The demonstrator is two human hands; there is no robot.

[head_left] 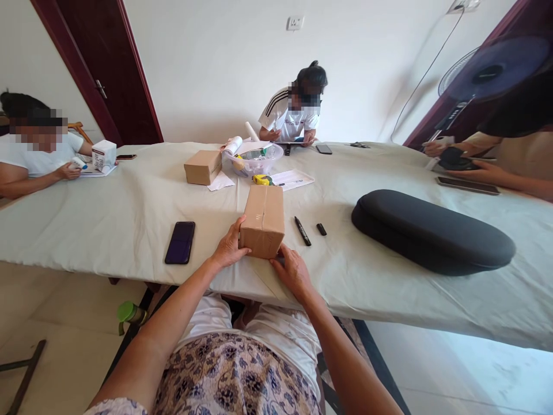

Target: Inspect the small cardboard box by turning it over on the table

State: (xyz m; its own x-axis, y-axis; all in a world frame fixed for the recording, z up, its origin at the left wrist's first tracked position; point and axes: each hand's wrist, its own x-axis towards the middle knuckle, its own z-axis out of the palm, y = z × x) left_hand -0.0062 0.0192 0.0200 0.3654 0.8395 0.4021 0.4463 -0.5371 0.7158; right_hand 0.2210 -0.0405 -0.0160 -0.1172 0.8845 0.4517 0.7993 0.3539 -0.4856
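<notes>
A taped brown cardboard box (262, 218) is on the cloth-covered table in front of me. My left hand (231, 245) grips its left side near the front lower corner. At the front right corner, my right hand (292, 268) closes on the box's lower edge, some of its fingers hidden behind the box. To the right of the box lies an uncapped black marker (302, 230), with its black cap (321, 229) a little apart from it. A dark phone (180, 242) lies left of my left hand.
Behind the box are a yellow tape measure (262, 180), a clear plastic basin (276, 155) of items and another cardboard box (202, 167). A long black case (432, 230) takes up the right side. Three other people sit around the table (108, 230).
</notes>
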